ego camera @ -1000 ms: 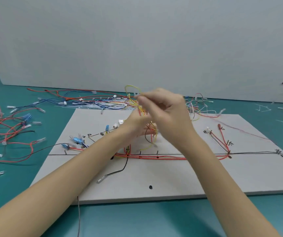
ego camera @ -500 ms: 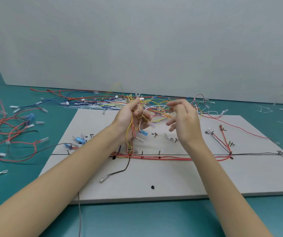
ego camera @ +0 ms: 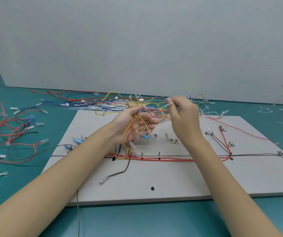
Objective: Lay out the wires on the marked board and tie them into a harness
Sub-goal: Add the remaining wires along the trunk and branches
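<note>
The right hand has a pinching grip on a thin white wire, with its fingers curled around it, up above the board. The left hand is palm up just beside it, and its fingers are bent around a messy bunch of yellow wires with some red and brown ones mixed in. A small blue plug hangs from the bunch under the left fingers. The bunch drops down to the marked board, where long red wires lie flat along a black drawn line. A black wire with a clear tip curls toward the front of the board. Behind the board lies a big heap of loose wires. More red wires are spread on the green tabletop at the left.
</note>
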The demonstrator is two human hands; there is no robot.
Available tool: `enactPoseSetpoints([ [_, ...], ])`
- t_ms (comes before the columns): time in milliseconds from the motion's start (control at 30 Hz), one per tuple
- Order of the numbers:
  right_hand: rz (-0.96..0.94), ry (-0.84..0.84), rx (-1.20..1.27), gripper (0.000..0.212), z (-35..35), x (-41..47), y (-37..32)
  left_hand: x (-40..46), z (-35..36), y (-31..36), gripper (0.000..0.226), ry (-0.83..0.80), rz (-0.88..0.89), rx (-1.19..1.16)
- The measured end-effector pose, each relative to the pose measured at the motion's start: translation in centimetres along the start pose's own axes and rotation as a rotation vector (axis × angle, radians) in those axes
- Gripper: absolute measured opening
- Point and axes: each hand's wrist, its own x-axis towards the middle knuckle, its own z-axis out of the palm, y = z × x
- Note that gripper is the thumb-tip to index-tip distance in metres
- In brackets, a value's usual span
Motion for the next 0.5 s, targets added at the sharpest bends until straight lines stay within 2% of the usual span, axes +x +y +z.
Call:
enactPoseSetpoints([
  [100,-0.207,0.008,0.022,0.020,-0.1,-1.7,-2.5,0.3,0.2,-0.3,0.060,0.001,-0.049,-0.048],
  [233,-0.352,-0.053,0.137,0.023,0.1,-3.5,-4.7,0.1,0.7,-0.9,0.065,-0.141,-0.049,-0.055],
  [367,-0.223,-0.175,0.256,0.016,0.8,-5.0,-5.8,-0.7,1.5,-0.6,0.051,-0.240,-0.102,-0.027],
  [500,0.018,-0.383,0.490,0.022,1.1,-5.9,-6.3,-0.9,1.7,-0.1,0.060,-0.193,-0.084,-0.020],
])
